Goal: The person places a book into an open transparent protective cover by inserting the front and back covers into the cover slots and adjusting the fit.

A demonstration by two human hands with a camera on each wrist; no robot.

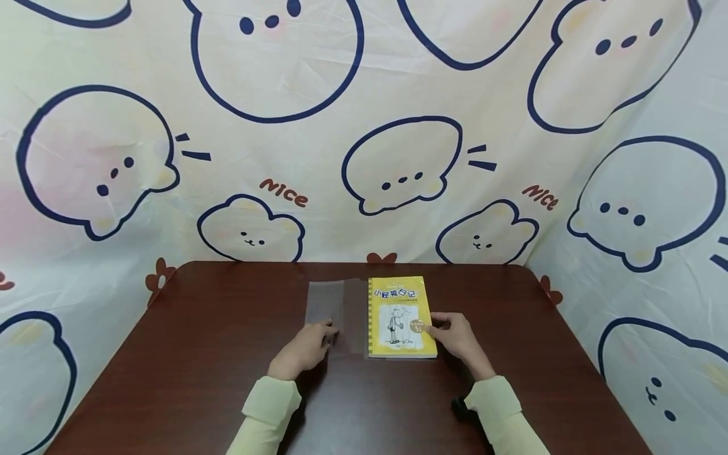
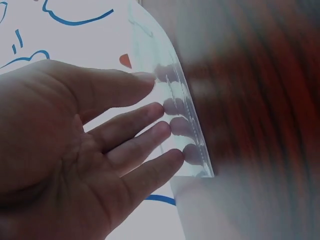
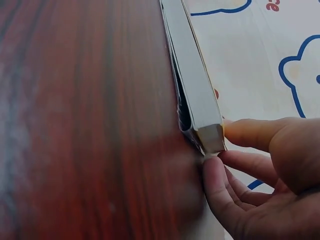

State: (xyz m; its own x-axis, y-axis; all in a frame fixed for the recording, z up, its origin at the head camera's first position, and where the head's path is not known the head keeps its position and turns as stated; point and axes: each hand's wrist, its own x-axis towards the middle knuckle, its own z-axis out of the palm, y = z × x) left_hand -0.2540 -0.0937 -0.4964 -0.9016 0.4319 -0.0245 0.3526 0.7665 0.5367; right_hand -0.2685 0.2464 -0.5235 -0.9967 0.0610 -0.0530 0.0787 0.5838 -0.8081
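A yellow paperback book (image 1: 402, 317) with a cartoon figure on its front lies on the right part of a spread-out clear plastic book cover (image 1: 325, 299). The cover's paler flap reaches out to the left. My left hand (image 1: 307, 349) rests its fingertips on that flap; close up in the left wrist view, extended fingers touch the glossy film (image 2: 172, 102). At the book's right edge, my right hand (image 1: 455, 333) pinches the side between thumb and fingers. The right wrist view shows the page block (image 3: 192, 75) and film folded along its lower side.
A dark brown wooden table (image 1: 227, 316) carries everything. Behind it and at both sides hangs a pale cloth (image 1: 318, 227) with blue-outlined cartoon animals. Dark wristbands show at the pale yellow sleeves (image 1: 495, 398).
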